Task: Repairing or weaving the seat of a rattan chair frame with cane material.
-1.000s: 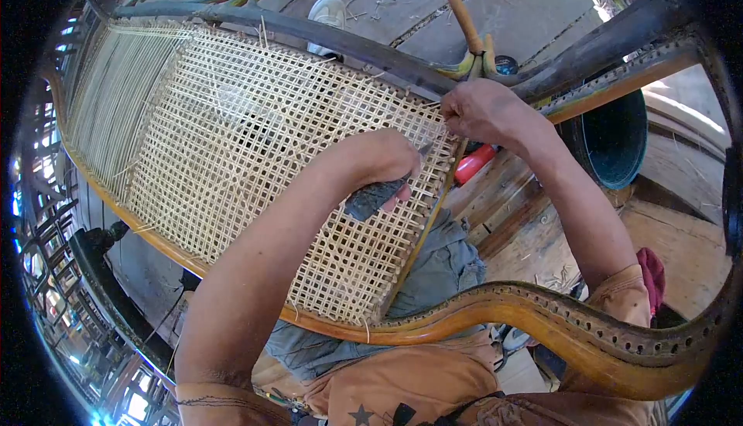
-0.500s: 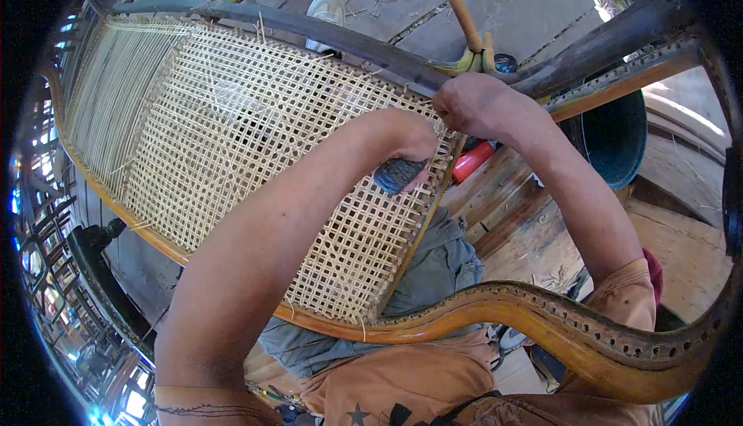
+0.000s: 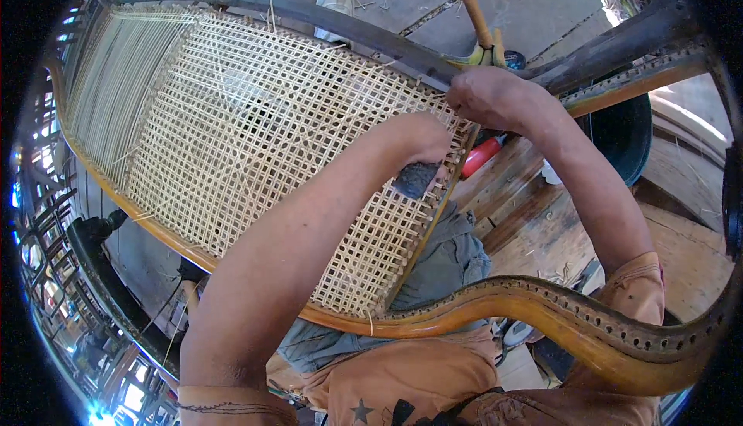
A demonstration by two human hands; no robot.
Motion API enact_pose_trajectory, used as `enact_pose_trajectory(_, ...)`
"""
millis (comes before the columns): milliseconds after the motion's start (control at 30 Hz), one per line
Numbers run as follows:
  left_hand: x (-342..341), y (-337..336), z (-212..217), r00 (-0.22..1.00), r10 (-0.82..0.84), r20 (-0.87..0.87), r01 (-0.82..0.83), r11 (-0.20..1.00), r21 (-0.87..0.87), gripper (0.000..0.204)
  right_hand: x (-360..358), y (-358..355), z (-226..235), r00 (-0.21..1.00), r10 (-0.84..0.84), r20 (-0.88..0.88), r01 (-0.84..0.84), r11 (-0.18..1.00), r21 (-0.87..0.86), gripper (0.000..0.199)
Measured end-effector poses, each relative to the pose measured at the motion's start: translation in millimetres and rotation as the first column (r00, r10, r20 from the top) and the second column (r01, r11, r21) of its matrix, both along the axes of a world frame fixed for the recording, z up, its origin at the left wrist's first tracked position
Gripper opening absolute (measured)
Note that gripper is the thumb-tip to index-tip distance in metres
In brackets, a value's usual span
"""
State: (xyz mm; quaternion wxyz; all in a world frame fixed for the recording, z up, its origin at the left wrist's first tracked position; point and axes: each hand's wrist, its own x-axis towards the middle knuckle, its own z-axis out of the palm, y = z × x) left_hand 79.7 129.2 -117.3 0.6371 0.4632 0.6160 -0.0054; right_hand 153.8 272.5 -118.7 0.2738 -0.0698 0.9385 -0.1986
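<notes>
A pale woven cane panel (image 3: 255,116) stretches across a wooden chair frame (image 3: 464,302), with an open grid and strands hanging off its edges. My left hand (image 3: 430,138) lies over the panel's right end, its fingers curled and mostly hidden. Out of that fist sticks a dark, rough-textured block (image 3: 416,181). At the panel's upper right corner is my right hand (image 3: 481,98), closed against the edge beside the dark rail. Its fingertips are turned away, so whatever they pinch does not show.
A red object (image 3: 483,157) and a dark bucket (image 3: 619,136) stand beyond the panel's right end. Grey cloth (image 3: 445,263) lies under the frame. The curved arm with drilled holes crosses before me. A white shoe (image 3: 334,10) is on the plank floor.
The whole view has shifted slightly, with chair and hands sitting a little further right. My left hand keeps hold of the dark block, and my right hand stays at the panel's corner.
</notes>
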Motion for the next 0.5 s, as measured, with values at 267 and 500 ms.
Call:
enact_pose_trajectory(267,9.6,-5.7,-10.1,0.904,-0.233,-0.36,0.367,0.855,0.368,0.023,2.7,-2.0,-15.2,1.0,0.005,0.019,-0.005,1.0,-0.015,0.01)
enact_pose_trajectory(500,13.4,-8.2,-13.9,0.927,-0.211,-0.31,0.302,0.91,0.284,0.023,8.9,-5.0,-13.7,0.998,-0.067,0.017,0.066,0.997,0.04,0.008)
